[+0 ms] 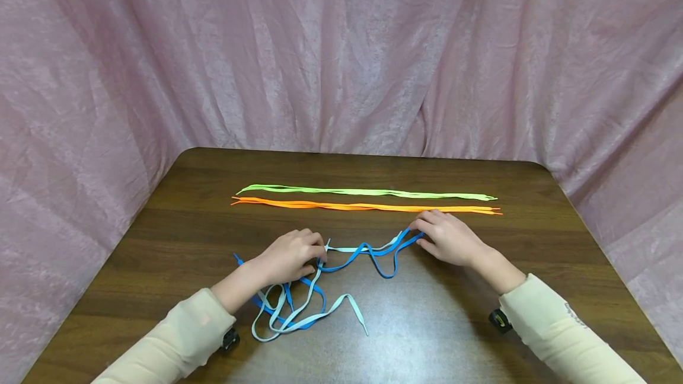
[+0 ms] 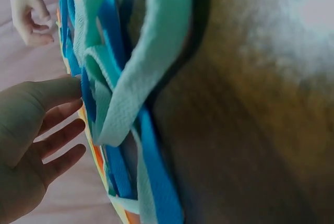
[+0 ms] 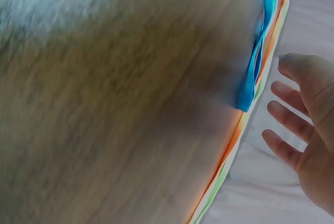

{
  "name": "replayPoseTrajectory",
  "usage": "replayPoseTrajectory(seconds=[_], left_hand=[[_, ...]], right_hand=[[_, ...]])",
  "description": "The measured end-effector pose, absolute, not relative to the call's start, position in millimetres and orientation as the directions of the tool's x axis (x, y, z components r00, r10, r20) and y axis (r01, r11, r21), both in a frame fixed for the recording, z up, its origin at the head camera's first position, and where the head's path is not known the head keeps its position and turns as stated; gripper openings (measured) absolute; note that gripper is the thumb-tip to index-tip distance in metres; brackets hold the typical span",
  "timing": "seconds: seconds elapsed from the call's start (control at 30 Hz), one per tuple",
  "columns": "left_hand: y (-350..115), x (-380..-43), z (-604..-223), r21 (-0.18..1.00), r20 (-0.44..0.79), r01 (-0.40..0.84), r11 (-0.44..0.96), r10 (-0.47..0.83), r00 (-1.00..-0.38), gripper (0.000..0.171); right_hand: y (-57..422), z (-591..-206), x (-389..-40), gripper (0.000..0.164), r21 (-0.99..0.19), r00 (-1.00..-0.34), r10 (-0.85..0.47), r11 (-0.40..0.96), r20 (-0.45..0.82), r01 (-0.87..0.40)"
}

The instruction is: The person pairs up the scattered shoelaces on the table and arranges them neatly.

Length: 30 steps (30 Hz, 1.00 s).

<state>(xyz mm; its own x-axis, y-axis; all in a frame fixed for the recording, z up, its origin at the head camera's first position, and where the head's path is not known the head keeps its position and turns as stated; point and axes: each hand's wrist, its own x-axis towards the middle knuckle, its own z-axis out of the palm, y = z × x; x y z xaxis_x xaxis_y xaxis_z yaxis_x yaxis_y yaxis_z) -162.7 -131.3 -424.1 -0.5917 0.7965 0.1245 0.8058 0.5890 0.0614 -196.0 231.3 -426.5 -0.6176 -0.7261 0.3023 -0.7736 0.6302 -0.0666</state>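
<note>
A blue shoelace [image 1: 387, 276] and a pale mint shoelace [image 1: 349, 298] lie in a loose tangle on the table. My left hand [image 1: 290, 256] is over the upper part of the tangle. In the left wrist view its thumb [image 2: 65, 89] meets the blue lace's edge, and the fingers spread apart without a visible grip. Over the right end of the blue lace is my right hand [image 1: 448, 236]. The right wrist view shows its fingers [image 3: 289, 119] loosely bent and apart from the blue lace [image 3: 250, 85].
Beyond the hands, an orange shoelace pair [image 1: 341, 206] lies stretched sideways, with a lime-green pair [image 1: 352, 192] just behind it. The brown wooden table [image 1: 187, 179] has rounded back corners. Pink curtains [image 1: 341, 64] hang around its back and sides.
</note>
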Motion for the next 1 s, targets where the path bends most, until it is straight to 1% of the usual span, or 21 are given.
replayPoseTrajectory(seconds=[0.27, 0.43, 0.57, 0.67, 0.8, 1.0], left_hand=[[-128.4, -162.0, -428.6, 0.070, 0.134, 0.808, 0.585, 0.797, -0.589, 0.011], [-127.9, -160.2, -426.8, 0.053, 0.137, 0.813, 0.579, 0.802, -0.581, 0.013], [-128.1, -158.9, -423.7, 0.037, 0.179, 0.819, 0.572, 0.803, -0.569, 0.014], [-128.6, -158.2, -421.3, 0.042, 0.208, 0.819, 0.573, 0.796, -0.568, 0.014], [-129.7, -157.6, -419.4, 0.055, 0.209, 0.813, 0.580, 0.790, -0.577, 0.014], [-131.6, -155.9, -414.6, 0.047, 0.227, 0.817, 0.575, 0.790, -0.570, 0.014]], right_hand=[[219.4, -430.8, -192.4, 0.024, -0.043, -0.562, -0.750, 0.587, 0.349, -0.809], [208.9, -431.1, -188.3, 0.021, -0.048, -0.542, -0.763, 0.564, 0.353, -0.825], [199.4, -431.3, -184.8, 0.019, -0.058, -0.527, -0.779, 0.542, 0.340, -0.838], [192.3, -432.3, -182.8, 0.017, -0.058, -0.522, -0.788, 0.534, 0.328, -0.843], [184.1, -435.3, -181.4, 0.016, -0.048, -0.517, -0.797, 0.530, 0.311, -0.846], [177.8, -439.3, -180.1, 0.015, -0.033, -0.509, -0.807, 0.524, 0.299, -0.851]])
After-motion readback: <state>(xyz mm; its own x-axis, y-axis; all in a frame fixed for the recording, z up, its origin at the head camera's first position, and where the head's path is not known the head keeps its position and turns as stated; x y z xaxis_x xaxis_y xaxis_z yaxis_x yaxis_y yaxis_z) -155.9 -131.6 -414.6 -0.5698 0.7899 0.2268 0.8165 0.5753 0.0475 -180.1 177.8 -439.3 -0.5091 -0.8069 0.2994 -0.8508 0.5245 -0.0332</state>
